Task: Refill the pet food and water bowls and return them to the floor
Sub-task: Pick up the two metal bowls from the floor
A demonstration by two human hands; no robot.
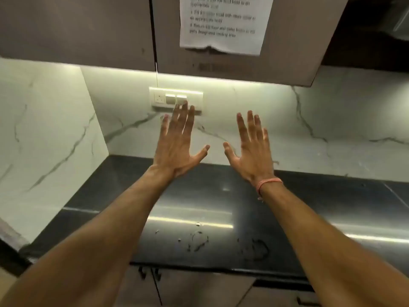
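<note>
Black countertop (199, 196) carries wet ring marks (254, 249) under the empty, splayed left hand (177, 147) and right hand (252, 151); bowls set there may slide.

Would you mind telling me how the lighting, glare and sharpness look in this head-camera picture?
Head view: an under-cabinet light strip brightly lights the marble backsplash; it reflects as bright streaks on the dark glossy countertop; the print on the taped paper sheet is soft and only partly legible; wide-angle distortion bends the cabinet edges; both open hands, left hand and right hand, are fairly sharp.
</note>
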